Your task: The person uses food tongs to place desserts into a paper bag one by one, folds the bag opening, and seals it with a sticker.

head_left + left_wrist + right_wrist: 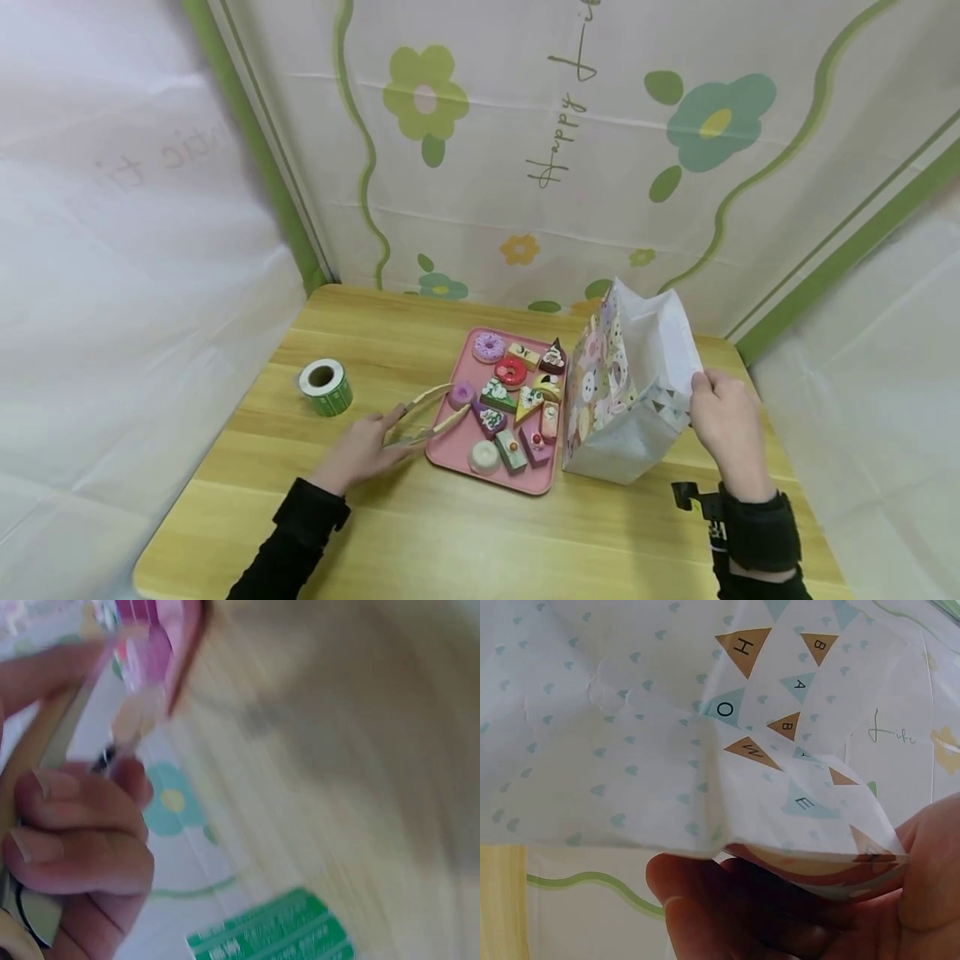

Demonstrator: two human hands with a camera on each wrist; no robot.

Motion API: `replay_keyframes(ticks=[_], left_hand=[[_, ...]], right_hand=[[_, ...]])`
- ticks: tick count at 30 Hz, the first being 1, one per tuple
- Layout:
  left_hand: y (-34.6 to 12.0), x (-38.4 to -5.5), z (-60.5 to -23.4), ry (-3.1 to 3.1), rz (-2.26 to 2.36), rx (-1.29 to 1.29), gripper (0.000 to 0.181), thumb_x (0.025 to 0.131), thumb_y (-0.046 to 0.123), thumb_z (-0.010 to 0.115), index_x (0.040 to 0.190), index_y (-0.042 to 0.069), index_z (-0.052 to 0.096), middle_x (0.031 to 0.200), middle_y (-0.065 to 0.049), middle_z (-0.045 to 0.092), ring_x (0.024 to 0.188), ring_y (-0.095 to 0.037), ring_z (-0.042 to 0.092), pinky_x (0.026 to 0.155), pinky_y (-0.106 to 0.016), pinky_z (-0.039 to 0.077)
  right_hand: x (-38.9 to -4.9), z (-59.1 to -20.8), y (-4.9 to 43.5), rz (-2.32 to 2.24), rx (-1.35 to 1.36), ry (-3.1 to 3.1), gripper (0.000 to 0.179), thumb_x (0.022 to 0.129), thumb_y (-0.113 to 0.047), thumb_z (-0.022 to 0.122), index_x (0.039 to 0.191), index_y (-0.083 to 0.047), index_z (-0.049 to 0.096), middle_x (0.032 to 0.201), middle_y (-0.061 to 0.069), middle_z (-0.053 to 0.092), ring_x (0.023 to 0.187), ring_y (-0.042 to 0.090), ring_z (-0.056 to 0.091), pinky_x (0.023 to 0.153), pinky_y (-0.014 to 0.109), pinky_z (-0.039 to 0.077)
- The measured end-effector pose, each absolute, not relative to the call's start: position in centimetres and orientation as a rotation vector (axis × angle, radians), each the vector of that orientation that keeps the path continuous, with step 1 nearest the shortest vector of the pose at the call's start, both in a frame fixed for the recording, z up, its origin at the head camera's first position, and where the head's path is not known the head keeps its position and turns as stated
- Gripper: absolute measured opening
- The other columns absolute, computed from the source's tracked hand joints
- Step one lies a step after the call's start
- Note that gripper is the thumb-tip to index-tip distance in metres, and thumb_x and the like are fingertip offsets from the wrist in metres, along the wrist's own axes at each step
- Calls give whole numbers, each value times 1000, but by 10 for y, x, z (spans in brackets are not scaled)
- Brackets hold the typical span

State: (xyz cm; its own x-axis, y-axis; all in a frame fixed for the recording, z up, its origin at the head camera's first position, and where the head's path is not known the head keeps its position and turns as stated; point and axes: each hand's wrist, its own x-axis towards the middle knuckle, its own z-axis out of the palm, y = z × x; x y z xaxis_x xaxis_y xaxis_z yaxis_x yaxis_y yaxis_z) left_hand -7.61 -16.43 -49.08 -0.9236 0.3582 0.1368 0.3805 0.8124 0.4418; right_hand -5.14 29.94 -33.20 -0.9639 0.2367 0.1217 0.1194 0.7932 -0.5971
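My left hand (362, 450) holds a pair of tongs (448, 423), their two arms spread apart. The tong tips lie on either side of a small purple doughnut (461, 395) at the left edge of a pink tray (444, 450); whether they touch it I cannot tell. In the left wrist view, fingers (82, 859) are curled round the tongs. My right hand (727, 421) pinches the upper edge of a printed paper bag (600, 383), which stands with its mouth open, right of the tray. Small triangular pennants with letters mark the bag's side in the right wrist view.
Several toy cakes and doughnuts fill the tray, among them a red doughnut (512, 372) and a round white cake (484, 457). A roll of green labels (327, 388) stands on the wooden table (495, 550) to the left. Printed curtains (480, 192) hang behind and at both sides.
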Motion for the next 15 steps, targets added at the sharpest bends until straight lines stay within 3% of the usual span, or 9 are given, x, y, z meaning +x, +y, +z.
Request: replay_keyframes(ticks=[15], left_hand=[[-160,-97,-492,-2971,-475,-682,74,83,46,77,141,7,53,89,-13,63,63,-21,59,52,-35,48]], right_hand=[[-54,-331,297,882,-269,-2814,49,107,-22,30,122,17,56,92,27,62,72,33,56,56,37,40]])
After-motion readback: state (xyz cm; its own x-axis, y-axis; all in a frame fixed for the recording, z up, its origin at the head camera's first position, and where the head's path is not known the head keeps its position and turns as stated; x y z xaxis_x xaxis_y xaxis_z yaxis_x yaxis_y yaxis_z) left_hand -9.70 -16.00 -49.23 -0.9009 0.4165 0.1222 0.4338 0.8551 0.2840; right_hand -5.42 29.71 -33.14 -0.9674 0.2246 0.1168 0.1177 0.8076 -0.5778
